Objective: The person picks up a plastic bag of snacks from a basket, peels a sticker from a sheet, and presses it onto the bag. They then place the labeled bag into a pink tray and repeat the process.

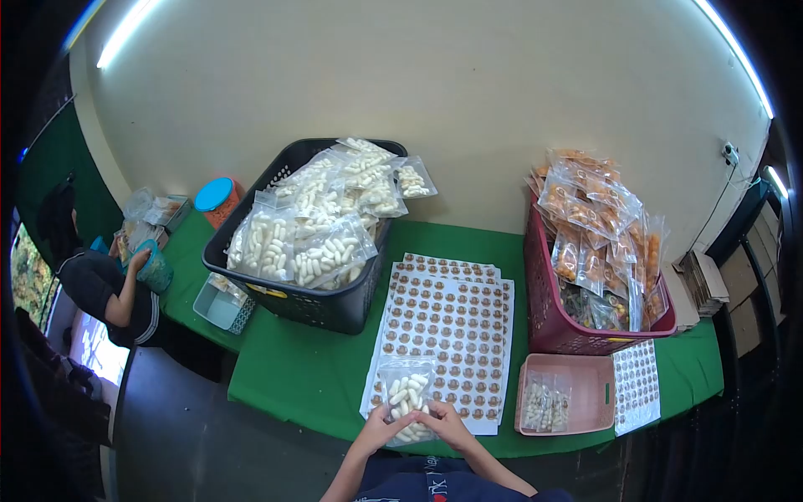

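Note:
A clear plastic bag of white capsule-shaped pieces (406,386) is held upright between my two hands, close to the table's front edge. My left hand (381,428) grips its lower left side. On the lower right, my right hand (450,427) is closed on the same bag, and the fingertips of both hands meet across its front. Behind the bag lie stacked sheets of round brown stickers (447,335), partly covered by it.
A black basket (335,309) heaped with similar bags stands at left. A maroon basket (544,309) holds bags of orange pieces. Beside the stickers is a pink tray (590,406) with small bags. At far left, a person (109,293) holds a teal container (156,272).

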Tool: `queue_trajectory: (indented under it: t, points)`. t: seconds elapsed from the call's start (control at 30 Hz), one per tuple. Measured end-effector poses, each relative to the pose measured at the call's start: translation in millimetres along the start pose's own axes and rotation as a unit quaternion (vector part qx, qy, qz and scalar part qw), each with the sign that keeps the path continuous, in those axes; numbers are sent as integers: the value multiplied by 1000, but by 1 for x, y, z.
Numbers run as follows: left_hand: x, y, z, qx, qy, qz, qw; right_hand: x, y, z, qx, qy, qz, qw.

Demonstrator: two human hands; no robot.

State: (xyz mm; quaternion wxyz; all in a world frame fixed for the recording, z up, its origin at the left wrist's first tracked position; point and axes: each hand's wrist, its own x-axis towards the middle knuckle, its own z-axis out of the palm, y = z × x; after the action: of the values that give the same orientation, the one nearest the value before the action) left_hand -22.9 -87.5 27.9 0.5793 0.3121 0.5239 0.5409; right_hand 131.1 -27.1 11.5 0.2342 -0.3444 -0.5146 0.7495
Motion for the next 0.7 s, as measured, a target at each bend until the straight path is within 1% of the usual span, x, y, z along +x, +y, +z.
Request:
queue_trajectory:
  t: [0.03,0.07,0.17,0.2,0.27,0.3,0.33,0.4,0.5,0.53,0.63,0.67,0.7]
  points:
    - [-3,-4,6,-5,5,-13,1000,-2,6,-4,-18,-10,0,1000]
    - [-2,-7,10,-48,11,2,999,-1,12,-8,-31,-18,2,999]
    - [-1,-17,9,-42,55,12,998,9,30,-33,-128,-38,-51,990]
    - [-1,-18,8,-45,89,18,995,12,30,-41,-88,-47,-27,995]
    - [-1,-9,4,-85,154,54,983,24,69,-69,-184,31,-29,982]
    - [0,-6,0,-104,186,74,974,29,86,-79,-232,70,-30,970]
    - [0,-7,-7,-106,200,85,970,29,95,-83,-304,88,-9,948]
    - [-3,-11,-23,-104,230,90,963,23,113,-85,-441,119,35,889]
    - [-9,-13,-32,-106,259,104,954,10,140,-62,-508,211,-118,827]
    - [-11,-17,-35,-100,270,100,952,9,145,-58,-546,183,-115,810]
    - [-13,-18,-30,-135,298,91,941,14,151,-49,-587,158,-96,788]
    - [-14,-18,-28,-136,301,85,940,14,151,-48,-595,150,-86,785]
    - [-15,-17,-25,-137,304,81,939,15,151,-48,-582,150,-87,794]
